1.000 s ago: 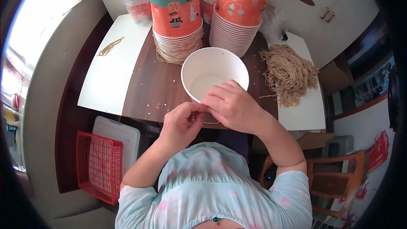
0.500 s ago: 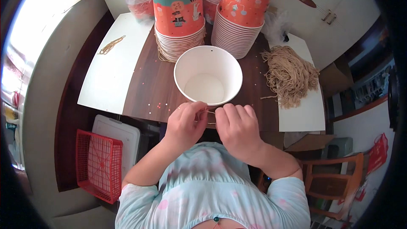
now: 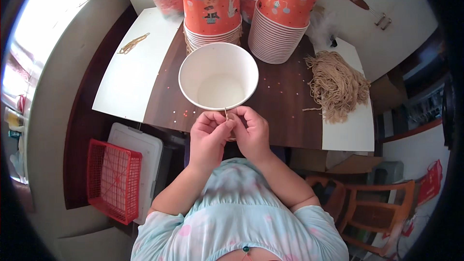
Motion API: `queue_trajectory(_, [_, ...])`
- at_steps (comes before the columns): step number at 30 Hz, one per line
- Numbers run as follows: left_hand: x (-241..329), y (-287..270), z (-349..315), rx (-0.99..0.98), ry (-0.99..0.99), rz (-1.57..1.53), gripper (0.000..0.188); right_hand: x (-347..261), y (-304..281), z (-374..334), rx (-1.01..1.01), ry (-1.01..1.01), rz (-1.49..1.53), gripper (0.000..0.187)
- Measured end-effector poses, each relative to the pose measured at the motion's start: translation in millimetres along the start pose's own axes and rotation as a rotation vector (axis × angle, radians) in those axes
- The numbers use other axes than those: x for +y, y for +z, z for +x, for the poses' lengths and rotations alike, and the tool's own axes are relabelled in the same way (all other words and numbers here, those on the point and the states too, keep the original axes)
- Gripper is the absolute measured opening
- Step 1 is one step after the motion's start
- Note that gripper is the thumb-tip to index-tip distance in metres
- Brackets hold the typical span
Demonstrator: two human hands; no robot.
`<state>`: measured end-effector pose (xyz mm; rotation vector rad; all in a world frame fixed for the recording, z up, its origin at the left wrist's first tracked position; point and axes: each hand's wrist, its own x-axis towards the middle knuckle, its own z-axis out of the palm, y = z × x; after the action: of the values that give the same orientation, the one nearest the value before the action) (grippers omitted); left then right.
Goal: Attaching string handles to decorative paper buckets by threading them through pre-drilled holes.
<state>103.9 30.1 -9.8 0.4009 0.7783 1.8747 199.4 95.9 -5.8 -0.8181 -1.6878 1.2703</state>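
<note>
A white paper bucket (image 3: 218, 63) stands with its mouth tilted toward me at the near part of the table. A thin tan cord (image 3: 225, 112) runs from the bucket's near rim down to my fingers. My left hand (image 3: 207, 136) pinches the cord between thumb and fingertips, just below the rim. Pressed up against it, my right hand (image 3: 252, 133) has its thumb and fingers closed at the same spot on the cord. A short piece of cord shows beneath the fingers; the exact grip and any knot are hidden by the thumbs.
Behind stand two stacks of orange-and-green buckets, one left (image 3: 211, 12) and one right (image 3: 280, 31), with plastic-wrapped stacks beyond. A heap of tan cords (image 3: 338, 87) lies at right, a few strands (image 3: 133, 43) at left. A red basket (image 3: 116, 181) and wooden chair (image 3: 377, 208) flank the table.
My right hand has moved left and now meets my left hand, where the two were apart with cord stretched between them. The bucket has shifted a little left and its far-rim hole no longer shows.
</note>
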Motion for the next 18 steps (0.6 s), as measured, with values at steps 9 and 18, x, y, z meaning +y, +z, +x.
queue_trajectory(9, [0.5, -1.8, -6.4, 0.166, 0.408, 0.611, 0.019, 19.8, -9.5, 6.9, 0.061, -0.426, -0.284, 0.010])
queue_trajectory(18, [7.8, -14.5, -14.8, 0.168, 0.391, 0.699, 0.018, 20.5, 3.0, 6.9, 0.003, -0.654, -0.497, 0.013])
